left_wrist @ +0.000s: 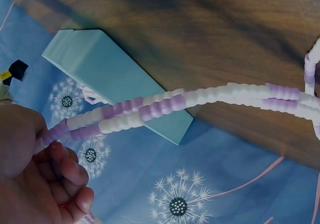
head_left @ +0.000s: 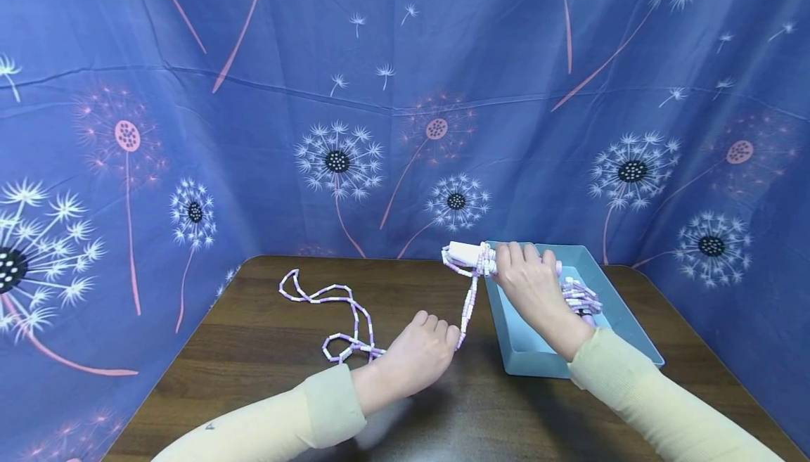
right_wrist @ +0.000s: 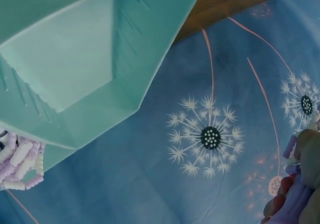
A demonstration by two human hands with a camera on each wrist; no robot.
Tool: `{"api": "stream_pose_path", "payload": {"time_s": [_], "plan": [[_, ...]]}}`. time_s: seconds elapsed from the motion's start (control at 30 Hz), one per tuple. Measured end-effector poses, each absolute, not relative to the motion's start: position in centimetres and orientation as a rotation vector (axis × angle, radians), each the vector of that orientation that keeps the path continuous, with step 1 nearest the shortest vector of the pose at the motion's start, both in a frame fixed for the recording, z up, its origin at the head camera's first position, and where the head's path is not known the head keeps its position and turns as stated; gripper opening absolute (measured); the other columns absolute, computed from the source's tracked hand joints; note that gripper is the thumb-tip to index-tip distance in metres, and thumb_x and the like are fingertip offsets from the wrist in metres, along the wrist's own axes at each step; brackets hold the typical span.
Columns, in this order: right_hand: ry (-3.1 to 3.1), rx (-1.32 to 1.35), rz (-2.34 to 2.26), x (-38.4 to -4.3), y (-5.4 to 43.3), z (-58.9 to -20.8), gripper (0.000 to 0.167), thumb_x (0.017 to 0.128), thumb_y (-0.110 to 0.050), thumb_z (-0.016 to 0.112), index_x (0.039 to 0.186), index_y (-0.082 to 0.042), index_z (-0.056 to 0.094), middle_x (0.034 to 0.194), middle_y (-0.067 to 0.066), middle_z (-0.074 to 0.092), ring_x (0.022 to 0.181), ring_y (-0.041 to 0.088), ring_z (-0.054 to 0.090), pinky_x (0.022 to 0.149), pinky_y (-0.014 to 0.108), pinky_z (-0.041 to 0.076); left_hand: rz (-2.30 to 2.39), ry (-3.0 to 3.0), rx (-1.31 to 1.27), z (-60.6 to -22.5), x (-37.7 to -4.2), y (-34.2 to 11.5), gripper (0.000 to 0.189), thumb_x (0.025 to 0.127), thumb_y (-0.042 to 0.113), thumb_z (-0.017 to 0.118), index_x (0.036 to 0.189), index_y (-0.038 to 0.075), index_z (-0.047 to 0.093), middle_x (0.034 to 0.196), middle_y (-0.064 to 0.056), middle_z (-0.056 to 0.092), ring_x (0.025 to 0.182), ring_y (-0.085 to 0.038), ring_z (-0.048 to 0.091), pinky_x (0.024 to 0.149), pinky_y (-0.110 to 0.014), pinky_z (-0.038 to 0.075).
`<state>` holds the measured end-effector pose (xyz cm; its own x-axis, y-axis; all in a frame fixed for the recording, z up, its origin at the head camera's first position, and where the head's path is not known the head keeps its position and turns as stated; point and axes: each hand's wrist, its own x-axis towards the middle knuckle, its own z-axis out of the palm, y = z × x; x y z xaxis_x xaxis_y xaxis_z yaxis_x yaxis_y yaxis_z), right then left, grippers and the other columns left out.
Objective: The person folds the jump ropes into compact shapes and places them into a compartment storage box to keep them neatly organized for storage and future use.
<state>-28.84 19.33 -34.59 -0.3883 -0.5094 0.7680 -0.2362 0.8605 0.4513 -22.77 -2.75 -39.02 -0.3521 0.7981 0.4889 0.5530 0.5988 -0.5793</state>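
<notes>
A beaded jump rope with white and purple segments (head_left: 468, 307) stretches between my two hands. My right hand (head_left: 528, 276) grips its handle end (head_left: 465, 254), white with purple, above the left side of the box; beaded rope is looped around this part. In my left hand (head_left: 420, 353) I hold the doubled strand, lower and nearer to me; the left wrist view shows the two beaded strands (left_wrist: 165, 108) running out of my fingers (left_wrist: 70, 171). The rest of the rope trails in loops over the table to the left. Only part of my right hand (right_wrist: 307, 179) shows in the right wrist view.
A blue-green open box (head_left: 538, 365) stands on the right of the brown wooden table (head_left: 228, 363). Inside lies another bundled beaded rope (head_left: 581, 297), white and purple. A blue dandelion-print cloth (head_left: 392, 47) hangs behind the table and along its sides.
</notes>
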Motion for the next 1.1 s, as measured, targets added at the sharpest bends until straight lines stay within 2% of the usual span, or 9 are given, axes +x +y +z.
{"api": "stream_pose_path", "payload": {"time_s": [0.3, 0.5, 0.77, 0.87, 0.93, 1.1], "plan": [[-2.015, 0.537, -0.307, -28.8, 19.2, -34.9, 0.040, 0.071, -0.021, 0.080, 0.083, 0.002, 0.050, 0.067, 0.013, 0.047, 0.055, 0.032, 0.045, 0.046, 0.040, 0.027, 0.302, -2.055, -1.020, -38.3, -22.1, -3.3, 0.034, 0.099, 0.016, 0.021, 0.079, 0.014, 0.048, 0.064, 0.003, 0.045, 0.058, -0.015, 0.041, 0.059, -0.028, 0.031], [-2.001, 0.537, -0.320, -28.8, 19.4, -35.1, 0.037, 0.071, -0.019, 0.078, 0.081, 0.002, 0.049, 0.066, 0.013, 0.046, 0.055, 0.032, 0.045, 0.045, 0.039, 0.027, 0.258, -2.006, -1.026, -37.5, -21.6, -3.8, 0.028, 0.098, 0.017, 0.025, 0.081, 0.013, 0.048, 0.068, 0.002, 0.045, 0.063, -0.016, 0.043, 0.059, -0.028, 0.032], [-2.029, 0.554, -0.337, -28.8, 19.8, -35.4, 0.030, 0.075, -0.014, 0.074, 0.083, 0.002, 0.050, 0.066, 0.014, 0.046, 0.055, 0.033, 0.046, 0.044, 0.038, 0.028, 0.277, -1.934, -1.036, -36.3, -20.8, -4.0, 0.033, 0.100, 0.014, 0.022, 0.082, 0.012, 0.049, 0.068, 0.002, 0.043, 0.061, -0.016, 0.042, 0.060, -0.027, 0.032], [-2.032, 0.568, -0.326, -28.8, 20.0, -35.7, 0.021, 0.079, -0.012, 0.066, 0.083, 0.002, 0.051, 0.066, 0.014, 0.046, 0.054, 0.033, 0.046, 0.044, 0.038, 0.029, 0.269, -1.936, -1.033, -35.8, -20.5, -4.0, 0.030, 0.100, 0.016, 0.026, 0.081, 0.012, 0.049, 0.066, 0.002, 0.042, 0.059, -0.015, 0.042, 0.059, -0.027, 0.031], [-2.030, 0.572, -0.335, -28.8, 20.0, -36.0, 0.014, 0.085, -0.010, 0.056, 0.083, 0.002, 0.051, 0.066, 0.014, 0.045, 0.053, 0.033, 0.045, 0.043, 0.038, 0.028, 0.250, -1.959, -1.039, -35.5, -20.2, -4.0, 0.027, 0.100, 0.019, 0.030, 0.081, 0.012, 0.049, 0.065, 0.002, 0.042, 0.058, -0.015, 0.042, 0.058, -0.026, 0.030], [-1.995, 0.600, -0.366, -29.0, 20.0, -37.0, 0.027, 0.093, -0.014, 0.032, 0.082, 0.002, 0.051, 0.064, 0.012, 0.044, 0.051, 0.031, 0.045, 0.042, 0.038, 0.029, 0.239, -1.978, -1.059, -34.8, -19.9, -4.1, 0.023, 0.097, 0.026, 0.041, 0.080, 0.012, 0.048, 0.063, 0.003, 0.042, 0.052, -0.013, 0.043, 0.052, -0.025, 0.029]]}}
